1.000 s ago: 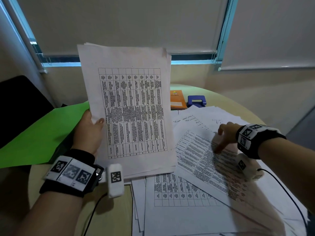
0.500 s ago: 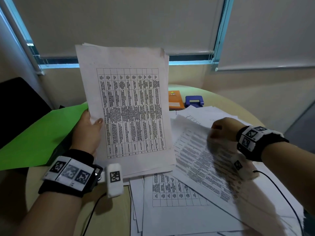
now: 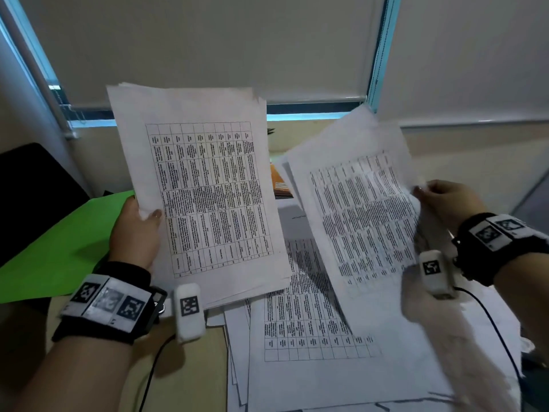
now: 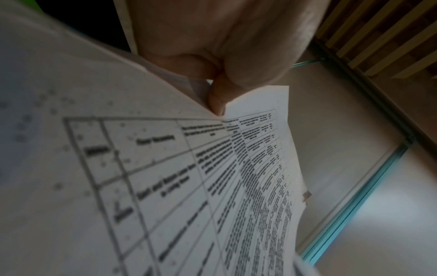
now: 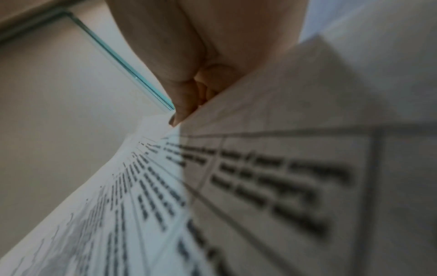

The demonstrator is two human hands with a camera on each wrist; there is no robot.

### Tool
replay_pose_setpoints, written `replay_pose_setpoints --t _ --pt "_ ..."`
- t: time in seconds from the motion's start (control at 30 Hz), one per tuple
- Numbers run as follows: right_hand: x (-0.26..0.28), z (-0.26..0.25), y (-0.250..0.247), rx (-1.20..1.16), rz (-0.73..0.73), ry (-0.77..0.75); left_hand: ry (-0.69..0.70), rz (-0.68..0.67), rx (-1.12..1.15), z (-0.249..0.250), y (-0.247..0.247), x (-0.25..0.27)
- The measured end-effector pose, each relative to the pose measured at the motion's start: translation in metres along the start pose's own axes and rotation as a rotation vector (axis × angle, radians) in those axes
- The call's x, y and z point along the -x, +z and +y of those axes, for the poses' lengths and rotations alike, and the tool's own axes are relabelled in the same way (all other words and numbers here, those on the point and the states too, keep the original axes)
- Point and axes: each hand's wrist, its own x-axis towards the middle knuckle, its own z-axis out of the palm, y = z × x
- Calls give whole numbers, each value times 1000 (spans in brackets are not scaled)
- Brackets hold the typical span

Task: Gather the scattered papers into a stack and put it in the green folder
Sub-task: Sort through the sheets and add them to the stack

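My left hand [image 3: 135, 230] holds a stack of printed papers [image 3: 202, 191] upright by its left edge, thumb on the front; the left wrist view shows the thumb [image 4: 216, 100] pinching the stack of printed papers [image 4: 165, 186]. My right hand [image 3: 445, 200] pinches a single printed sheet [image 3: 362, 215] by its right edge and holds it tilted in the air; the single sheet [image 5: 212, 186] fills the right wrist view. Several more sheets [image 3: 312, 352] lie scattered on the table. The green folder [image 3: 59, 248] lies at the left behind my left hand.
An orange booklet [image 3: 277, 182] shows between the held papers at the back of the round wooden table [image 3: 190, 376]. A black chair [image 3: 29, 191] stands at the far left. Window blinds [image 3: 208, 40] hang behind. Cables run from both wrist cameras.
My right hand has picked a sheet off the scattered pile and raised it up and to the right. The left hand keeps its stack upright in the same place.
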Motion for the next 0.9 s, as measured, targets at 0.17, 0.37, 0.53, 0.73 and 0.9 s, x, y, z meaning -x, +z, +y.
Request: replay_pose_setpoints --t 0.17,0.37,0.53,0.73,0.9 --pt "6 -9 8 -628 -34 137 -11 -24 -1 9 8 6" --pt "29 -38 29 -873 -114 224 -8 -84 27 21 24 17" --pt "46 -58 51 -863 -121 142 -21 -140 78 28 36 22" --pt "59 -70 69 -752 -91 83 -50 -211 126 39 48 37" --pt "68 -73 82 -659 -144 67 -77 -268 202 42 56 49"
